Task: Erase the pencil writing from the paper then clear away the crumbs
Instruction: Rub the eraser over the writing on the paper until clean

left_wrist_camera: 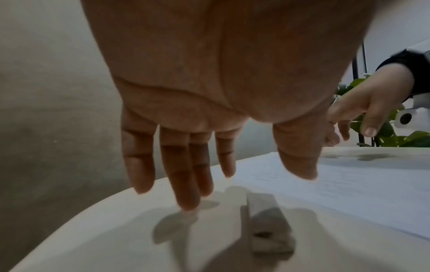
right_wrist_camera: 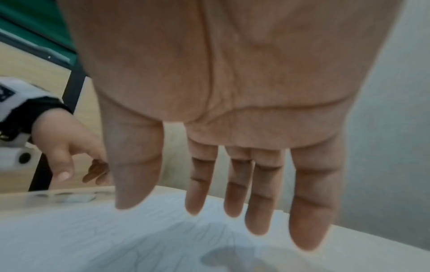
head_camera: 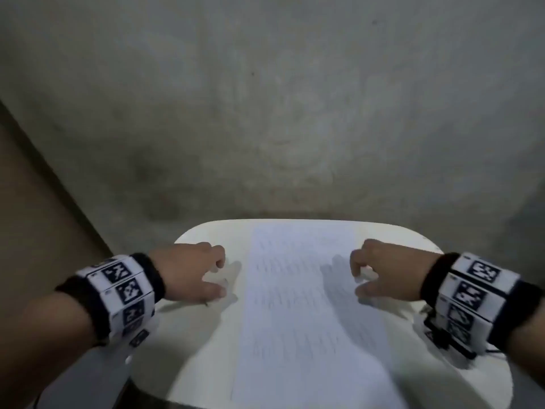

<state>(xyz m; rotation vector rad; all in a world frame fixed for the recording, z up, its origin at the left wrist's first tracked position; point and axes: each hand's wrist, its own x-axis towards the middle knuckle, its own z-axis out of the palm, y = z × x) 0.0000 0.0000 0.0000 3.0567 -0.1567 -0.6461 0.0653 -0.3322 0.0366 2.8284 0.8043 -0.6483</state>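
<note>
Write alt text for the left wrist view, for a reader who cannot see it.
The left hand hangs open, fingers pointing down over a white table, holding nothing. Below it on the table lies a grey eraser, beside the edge of a sheet of paper with faint writing. The right hand hovers beyond the paper, with leaves behind it.

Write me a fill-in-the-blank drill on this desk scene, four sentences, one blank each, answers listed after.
1. The eraser lies on the white table under the ____ hand.
2. The sheet of paper lies ____ the left hand and the right hand.
3. Neither hand holds ____.
4. Faint lines of ____ cover the paper.

Missing words: left; between; anything; writing
</note>
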